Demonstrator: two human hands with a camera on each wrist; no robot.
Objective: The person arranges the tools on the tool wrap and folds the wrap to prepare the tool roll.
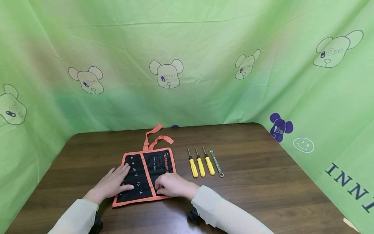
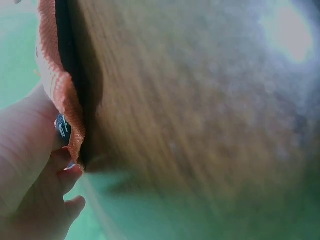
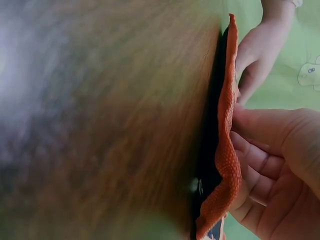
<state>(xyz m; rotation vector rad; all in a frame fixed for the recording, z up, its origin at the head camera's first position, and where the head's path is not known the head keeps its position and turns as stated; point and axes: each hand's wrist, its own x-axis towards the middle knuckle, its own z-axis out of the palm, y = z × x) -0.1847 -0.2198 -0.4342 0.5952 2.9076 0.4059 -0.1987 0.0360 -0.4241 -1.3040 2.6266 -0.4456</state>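
A black tool pouch with orange trim lies unrolled on the table, white size numbers along its left part. My left hand rests flat on that part with fingers spread. On the right part, my right hand has its fingers curled, and thumb and forefinger pinch at the pouch near the orange pocket trim. Its fingertips are partly hidden. The right wrist view shows the pouch's wavy orange edge in front of the curled fingers. In the left wrist view, the orange edge runs beside the left hand.
Three yellow-handled screwdrivers lie in a row right of the pouch, with a combination wrench beside them. Orange tie straps stretch from the pouch's far edge. A green printed curtain hangs around the brown wooden table.
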